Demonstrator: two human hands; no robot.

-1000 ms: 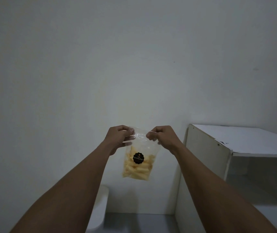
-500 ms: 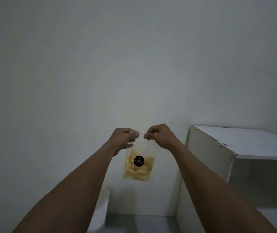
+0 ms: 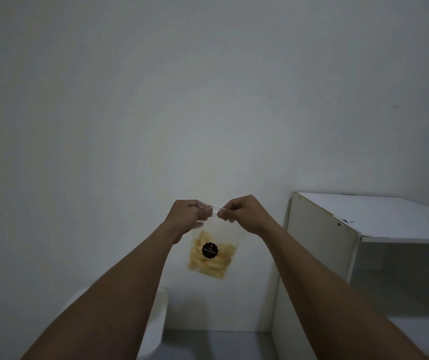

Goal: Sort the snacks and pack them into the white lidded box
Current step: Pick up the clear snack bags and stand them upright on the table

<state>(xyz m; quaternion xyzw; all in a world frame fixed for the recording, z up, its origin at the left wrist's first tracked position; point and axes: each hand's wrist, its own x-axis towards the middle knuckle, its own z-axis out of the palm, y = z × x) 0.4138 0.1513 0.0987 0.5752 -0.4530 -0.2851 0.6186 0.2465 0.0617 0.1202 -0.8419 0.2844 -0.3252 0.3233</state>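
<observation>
A clear plastic snack bag with yellow stick-shaped snacks and a round black sticker hangs in the air in front of a white wall. My left hand pinches the bag's top edge at its left end. My right hand pinches the same top edge at its right end, with the two hands almost touching. Part of a white box shows low in the frame, mostly hidden behind my left forearm.
A white shelf unit stands at the right, its top panel level with my hands and open compartments below. A grey floor strip runs along the bottom of the white wall.
My two hands have moved closer together along the bag's top edge. The bag has stayed hanging at about the same height.
</observation>
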